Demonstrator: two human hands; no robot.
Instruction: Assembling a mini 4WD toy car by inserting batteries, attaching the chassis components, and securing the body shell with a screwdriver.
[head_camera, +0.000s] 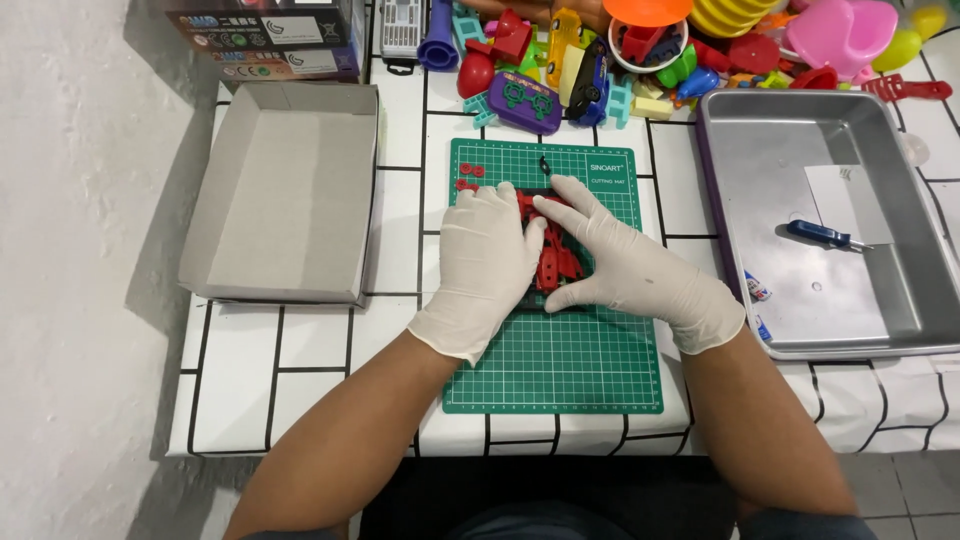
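A red plastic toy with black parts (552, 262) lies on the green cutting mat (560, 370). My left hand (485, 262), in a white glove, lies flat over the toy's left side. My right hand (620, 265), also gloved, covers its right side, fingers spread and pressing on it. Most of the toy is hidden between the hands. Two small red loose parts (467, 177) lie on the mat's far left corner. A small black piece (545, 165) sits near the mat's far edge.
An open cardboard box lid (285, 205) lies left of the mat. A metal tray (880, 310) on the right holds a blue-handled screwdriver (825, 236) and a paper sheet. A heap of colourful plastic toys (640, 50) fills the back. Printed boxes (270, 40) stand back left.
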